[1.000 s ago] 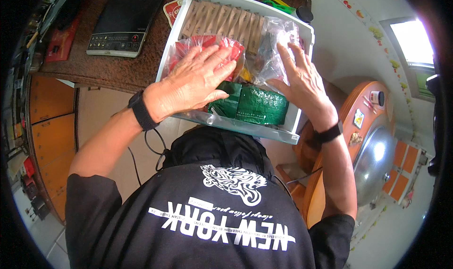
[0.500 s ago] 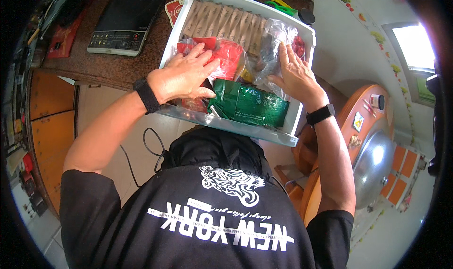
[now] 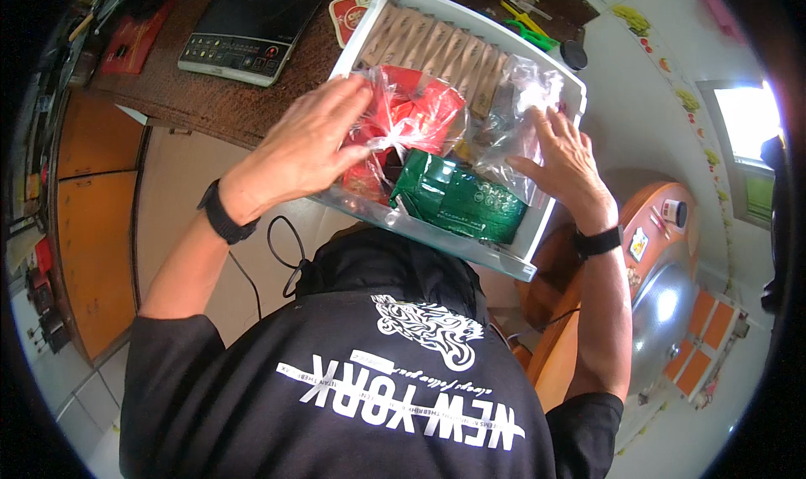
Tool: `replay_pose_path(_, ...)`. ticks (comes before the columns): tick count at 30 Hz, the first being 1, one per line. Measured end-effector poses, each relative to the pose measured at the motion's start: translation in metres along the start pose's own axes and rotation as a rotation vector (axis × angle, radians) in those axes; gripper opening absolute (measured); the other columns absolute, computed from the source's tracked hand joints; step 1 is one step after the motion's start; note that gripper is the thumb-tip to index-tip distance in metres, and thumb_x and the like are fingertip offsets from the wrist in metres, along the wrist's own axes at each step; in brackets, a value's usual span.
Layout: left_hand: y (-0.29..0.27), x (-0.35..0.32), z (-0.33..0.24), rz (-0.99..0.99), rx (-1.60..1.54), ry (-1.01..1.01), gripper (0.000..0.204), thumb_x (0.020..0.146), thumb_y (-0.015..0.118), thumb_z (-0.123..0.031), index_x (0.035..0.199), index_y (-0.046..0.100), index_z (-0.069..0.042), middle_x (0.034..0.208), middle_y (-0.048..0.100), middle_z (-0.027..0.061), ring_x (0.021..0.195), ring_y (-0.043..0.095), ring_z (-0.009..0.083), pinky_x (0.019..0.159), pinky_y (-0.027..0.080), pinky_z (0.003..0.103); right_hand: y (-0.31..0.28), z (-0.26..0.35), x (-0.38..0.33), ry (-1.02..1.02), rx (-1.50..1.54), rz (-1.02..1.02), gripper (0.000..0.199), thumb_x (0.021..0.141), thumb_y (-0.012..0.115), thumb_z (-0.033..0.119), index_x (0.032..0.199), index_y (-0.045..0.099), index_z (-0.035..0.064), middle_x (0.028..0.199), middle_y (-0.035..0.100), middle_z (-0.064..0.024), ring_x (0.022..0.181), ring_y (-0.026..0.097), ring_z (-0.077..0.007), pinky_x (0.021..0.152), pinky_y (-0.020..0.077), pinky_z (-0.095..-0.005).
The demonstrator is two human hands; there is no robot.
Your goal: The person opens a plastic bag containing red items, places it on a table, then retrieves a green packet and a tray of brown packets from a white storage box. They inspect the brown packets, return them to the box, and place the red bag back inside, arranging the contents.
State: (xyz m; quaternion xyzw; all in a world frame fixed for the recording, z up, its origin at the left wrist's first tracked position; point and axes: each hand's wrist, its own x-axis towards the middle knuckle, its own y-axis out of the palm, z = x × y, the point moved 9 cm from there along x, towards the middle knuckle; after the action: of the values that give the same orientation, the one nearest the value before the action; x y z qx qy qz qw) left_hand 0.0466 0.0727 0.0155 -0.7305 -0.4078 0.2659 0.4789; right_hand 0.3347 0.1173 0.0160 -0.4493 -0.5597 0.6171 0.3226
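Observation:
A white plastic drawer bin with a clear front panel stands in front of me at the counter's edge. My left hand is over its left side, fingers stretched out beside a knotted clear bag of red packets. My right hand lies along the right side with fingers spread, by a crumpled clear plastic bag. A shiny green package lies at the front of the bin. Behind the bags, several slim brown packets stand in a row. Whether my fingertips touch the bin walls is hard to tell.
A black induction cooker sits on the brown stone counter at left. Scissors with green handles and a dark round lid lie behind the bin. To the right stands a wooden table with a metal dome.
My left hand has come off the red packets, moving left to the bin's side; the bag's knot now shows. My right hand has shifted slightly outward from the crumpled bag toward the right wall.

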Motion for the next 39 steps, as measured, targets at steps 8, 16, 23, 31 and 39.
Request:
replay_pose_path(8, 0.021, -0.054, 0.048, -0.087, -0.345, -0.353, 0.071, 0.099, 0.06, -0.037, 0.145, 0.033, 0.011, 0.145, 0.042, 0.0316, 0.135, 0.044, 0.0431, 0.112, 0.038, 0.045, -0.033, 0.097, 0.04, -0.28, 0.345, -0.238, 0.08, 0.091, 0.069, 0.045, 0.148, 0.039, -0.0012, 0.15, 0.039, -0.0312, 0.137, 0.043, -0.045, 0.111, 0.0381, -0.0544)
replay_pose_path(16, 0.03, -0.051, 0.045, -0.327, -0.416, -0.421, 0.065, 0.1, 0.057, -0.042, 0.144, 0.04, 0.003, 0.136, 0.052, 0.0266, 0.123, 0.054, 0.0419, 0.101, 0.046, 0.045, 0.008, 0.169, 0.082, -0.352, 0.305, -0.013, 0.079, 0.096, 0.056, 0.054, 0.15, 0.037, 0.0, 0.138, 0.051, -0.0269, 0.129, 0.052, -0.0428, 0.106, 0.0432, -0.0521)
replay_pose_path(23, 0.03, -0.048, 0.039, -0.294, -0.341, -0.424, 0.054, 0.095, 0.067, -0.038, 0.137, 0.056, -0.005, 0.139, 0.052, 0.0202, 0.123, 0.057, 0.0368, 0.1, 0.049, 0.043, 0.026, 0.185, 0.071, -0.362, 0.221, 0.096, 0.071, 0.098, 0.056, 0.039, 0.147, 0.034, -0.0071, 0.117, 0.064, -0.0251, 0.113, 0.062, -0.0375, 0.101, 0.0442, -0.0482)
replay_pose_path(31, 0.029, -0.043, 0.034, -0.23, -0.304, -0.373, 0.054, 0.09, 0.072, -0.032, 0.136, 0.057, -0.009, 0.139, 0.052, 0.0177, 0.12, 0.059, 0.0367, 0.096, 0.052, 0.043, 0.028, 0.191, 0.062, -0.367, 0.183, 0.076, 0.07, 0.095, 0.058, 0.03, 0.146, 0.033, -0.0108, 0.105, 0.069, -0.0244, 0.105, 0.065, -0.0354, 0.099, 0.043, -0.0473)
replay_pose_path(39, 0.032, -0.046, 0.04, -0.308, -0.274, -0.384, 0.061, 0.092, 0.068, -0.04, 0.139, 0.051, -0.005, 0.137, 0.052, 0.0203, 0.114, 0.061, 0.0401, 0.091, 0.054, 0.046, 0.02, 0.19, 0.065, -0.374, 0.305, 0.06, 0.065, 0.096, 0.057, 0.032, 0.145, 0.036, -0.0064, 0.12, 0.063, -0.0245, 0.112, 0.063, -0.0369, 0.101, 0.044, -0.0495)
